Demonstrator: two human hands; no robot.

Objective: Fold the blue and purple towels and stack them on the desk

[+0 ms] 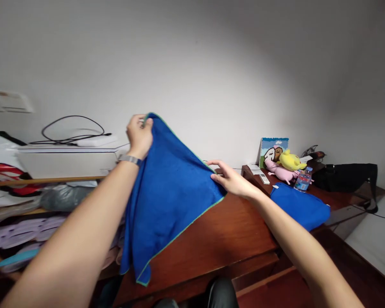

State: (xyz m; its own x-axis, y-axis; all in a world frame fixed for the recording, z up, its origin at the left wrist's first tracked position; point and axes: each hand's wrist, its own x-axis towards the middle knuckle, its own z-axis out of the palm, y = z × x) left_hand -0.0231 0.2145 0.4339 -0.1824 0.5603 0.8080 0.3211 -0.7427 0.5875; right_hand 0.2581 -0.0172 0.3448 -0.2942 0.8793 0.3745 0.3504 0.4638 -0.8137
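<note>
The left hand (140, 136) pinches a blue towel (170, 192) by its top corner, fingers closed, holding it up over the table (224, 226). The right hand (231, 179) has its fingers (218, 176) spread on the towel's edge; whether they grip is unclear. Another blue cloth (298, 207) lies further along the table, beside a water bottle (303, 179).

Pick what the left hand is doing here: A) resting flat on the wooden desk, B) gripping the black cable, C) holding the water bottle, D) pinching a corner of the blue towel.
D. The left hand pinches the top corner of the blue towel, holding it up.
</note>
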